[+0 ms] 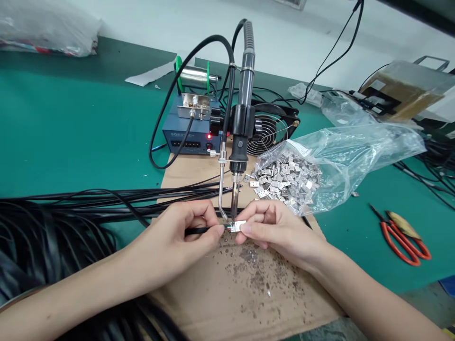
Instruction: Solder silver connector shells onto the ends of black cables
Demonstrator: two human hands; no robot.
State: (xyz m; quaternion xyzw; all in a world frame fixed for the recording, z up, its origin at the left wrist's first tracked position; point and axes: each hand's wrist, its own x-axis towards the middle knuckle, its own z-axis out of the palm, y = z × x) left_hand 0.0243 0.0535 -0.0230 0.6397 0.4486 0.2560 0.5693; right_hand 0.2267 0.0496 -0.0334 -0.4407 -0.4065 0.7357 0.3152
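Under the soldering iron (235,189), my left hand (194,227) pinches a black cable (196,231) near its stripped end. My right hand (275,227) holds a small silver USB connector (240,226) between thumb and fingers. The cable's thin wires meet the connector's left end, right below the iron's tip. Whether they are joined cannot be made out. A thin metal feed tube (221,189) ends just left of the tip. Behind stands a blue soldering unit (188,130) with a red light, and a solder spool (194,77) with green flanges.
Loose connectors (284,180) spill from a clear bag (355,156) at the right. Black cables (46,237) lie in a large bundle at the left. Red-handled scissors (398,239) lie at far right. A fan (268,132) stands behind the iron. Brown cardboard (206,293) with dark specks covers the mat.
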